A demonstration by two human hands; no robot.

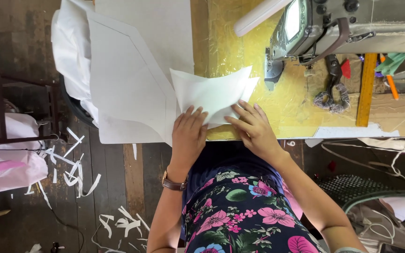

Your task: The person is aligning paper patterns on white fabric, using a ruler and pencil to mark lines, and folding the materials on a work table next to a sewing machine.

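Your left hand [188,133] and right hand [254,129] press flat, fingers spread, on the folded white fabric piece [214,93] at frame centre — gripping nothing — on the yellow table [287,107], sewing machine [348,23] upper right

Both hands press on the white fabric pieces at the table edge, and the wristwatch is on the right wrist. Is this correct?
Not quite: the head view shows the wristwatch on the left wrist. The rest holds: the left hand and right hand both press the white fabric pieces at the edge of the table.
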